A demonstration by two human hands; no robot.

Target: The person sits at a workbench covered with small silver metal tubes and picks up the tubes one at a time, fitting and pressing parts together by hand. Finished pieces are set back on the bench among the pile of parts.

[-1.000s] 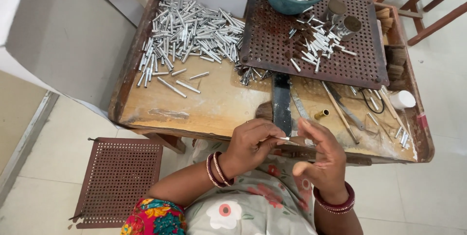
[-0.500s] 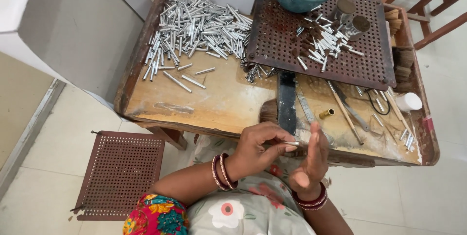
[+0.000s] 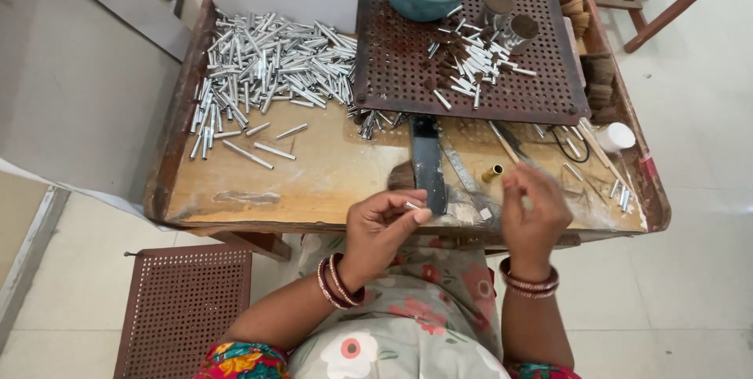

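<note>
Pinching one short silver metal tube [image 3: 411,205], left hand [image 3: 382,226] fingertips narrow on it. Likely light, stiff, slippery; hold mid-length. Right hand [image 3: 535,210] grip: cannot tell.

A worn wooden table [image 3: 235,206] stands on a pale tiled floor [image 3: 690,269], with a brown perforated stool [image 3: 180,308] beside it.

A small handcraft workshop: a worn wooden worktop [image 3: 329,183] heaped with short silver metal tubes [image 3: 267,73], beside a perforated brown metal tray [image 3: 541,96]
</note>
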